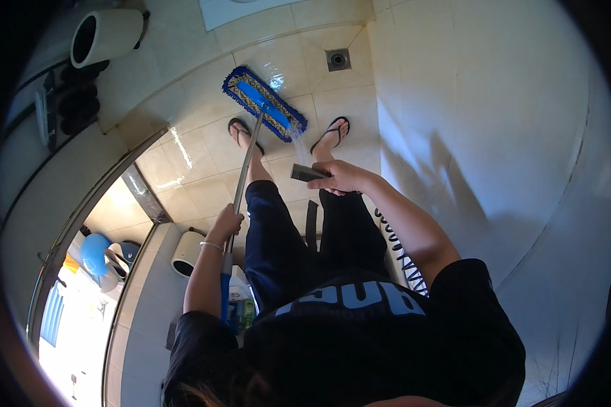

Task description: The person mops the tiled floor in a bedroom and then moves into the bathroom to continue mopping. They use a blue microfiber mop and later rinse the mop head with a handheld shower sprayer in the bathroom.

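Observation:
My left hand (pixel 227 223) is closed around the metal pole of a flat mop (pixel 250 157), which slants down to the tiled floor. The mop's head (pixel 265 104) has a blue plate and a patterned pad with a dark blue fringe; it lies on the floor just ahead of my feet. My right hand (pixel 336 178) grips a dark rectangular handheld sprayer (pixel 308 173). Water (pixel 296 140) streams from it onto the right end of the mop head. Wet patches shine on the tiles.
A square floor drain (pixel 338 60) lies ahead on the right, near the wall. A low curved ledge (pixel 183 76) runs along the far left side. The doorway's metal frame (pixel 141 191) is at left. A coiled black hose (pixel 394 244) hangs beside my right leg. Bottles (pixel 245 313) stand at lower left.

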{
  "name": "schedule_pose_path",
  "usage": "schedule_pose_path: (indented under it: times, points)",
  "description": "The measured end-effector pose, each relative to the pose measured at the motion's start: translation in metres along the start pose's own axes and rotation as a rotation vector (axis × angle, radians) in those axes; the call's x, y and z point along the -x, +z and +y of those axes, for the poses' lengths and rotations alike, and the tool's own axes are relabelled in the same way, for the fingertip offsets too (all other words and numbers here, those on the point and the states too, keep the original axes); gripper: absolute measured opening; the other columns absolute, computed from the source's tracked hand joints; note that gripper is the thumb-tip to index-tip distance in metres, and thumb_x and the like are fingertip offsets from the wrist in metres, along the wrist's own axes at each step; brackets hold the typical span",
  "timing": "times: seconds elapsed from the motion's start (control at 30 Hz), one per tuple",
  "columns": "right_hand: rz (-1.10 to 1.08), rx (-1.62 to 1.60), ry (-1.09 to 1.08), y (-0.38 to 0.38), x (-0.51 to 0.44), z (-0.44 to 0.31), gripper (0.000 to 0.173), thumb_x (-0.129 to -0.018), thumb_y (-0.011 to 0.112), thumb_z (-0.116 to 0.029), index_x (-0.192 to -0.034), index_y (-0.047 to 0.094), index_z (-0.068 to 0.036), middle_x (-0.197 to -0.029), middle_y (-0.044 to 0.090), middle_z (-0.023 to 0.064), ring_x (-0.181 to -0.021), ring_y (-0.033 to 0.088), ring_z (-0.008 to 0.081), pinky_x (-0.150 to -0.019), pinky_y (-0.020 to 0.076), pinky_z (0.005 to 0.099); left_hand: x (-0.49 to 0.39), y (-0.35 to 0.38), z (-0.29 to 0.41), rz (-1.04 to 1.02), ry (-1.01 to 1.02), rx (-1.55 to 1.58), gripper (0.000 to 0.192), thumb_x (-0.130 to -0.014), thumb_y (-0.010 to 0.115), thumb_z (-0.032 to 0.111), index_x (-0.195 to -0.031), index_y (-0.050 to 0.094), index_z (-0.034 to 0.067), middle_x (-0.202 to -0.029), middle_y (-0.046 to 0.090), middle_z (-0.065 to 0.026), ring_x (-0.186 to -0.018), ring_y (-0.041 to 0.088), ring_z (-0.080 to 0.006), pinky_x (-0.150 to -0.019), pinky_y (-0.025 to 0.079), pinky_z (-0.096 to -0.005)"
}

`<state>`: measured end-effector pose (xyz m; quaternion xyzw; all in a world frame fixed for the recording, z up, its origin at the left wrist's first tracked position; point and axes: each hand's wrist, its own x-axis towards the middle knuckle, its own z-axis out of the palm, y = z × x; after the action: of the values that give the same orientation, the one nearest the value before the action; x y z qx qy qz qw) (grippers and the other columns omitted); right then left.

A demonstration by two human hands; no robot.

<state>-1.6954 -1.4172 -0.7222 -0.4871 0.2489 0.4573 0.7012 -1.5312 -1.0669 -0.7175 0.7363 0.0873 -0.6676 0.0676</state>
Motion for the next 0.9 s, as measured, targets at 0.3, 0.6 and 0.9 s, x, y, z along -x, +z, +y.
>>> schedule_pose_path:
  times: [0.3,0.6,0.9]
  points:
    - [0.225,-0.174,-0.034,-0.068,0.024,0.045,0.030,-0.092,0.067,-0.032,-0.098,0.058,-0.004,-0.057,0.046,-0.0019,-0.045,0.044,0.0071,-0.042,0.0343,0.0248,-0.035,0.067,0.079,-0.032,0.152,0.208,0.022,-0.081,0.058,0.009,-0.093,0.044,-0.002,-0.064,0.052,-0.0087,-0.045,0.051,-0.0173,-0.038,0.042,-0.0314]
    - [0.428,-0.258,-0.132,-0.070,0.045,0.012,0.028,-0.091,0.069,-0.029,-0.099,0.056,-0.005,-0.058,0.045,-0.0016,-0.046,0.042,0.0065,-0.044,0.0327,0.0247,-0.072,0.088,0.154,-0.302,0.199,0.213,0.022,-0.084,0.060,0.009,-0.093,0.043,-0.002,-0.064,0.050,-0.0079,-0.049,0.050,-0.0146,-0.041,0.041,-0.0297]
    - [0.430,0.111,-0.327,-0.073,0.007,-0.080,0.035,-0.088,0.073,-0.034,-0.105,0.059,-0.006,-0.063,0.050,-0.0013,-0.049,0.046,0.0078,-0.046,0.0357,0.0245,-0.003,0.068,0.092,-0.385,0.059,0.433,0.025,-0.087,0.064,0.009,-0.090,0.039,0.006,-0.065,0.044,-0.0018,-0.046,0.041,-0.0091,-0.038,0.036,-0.0275]
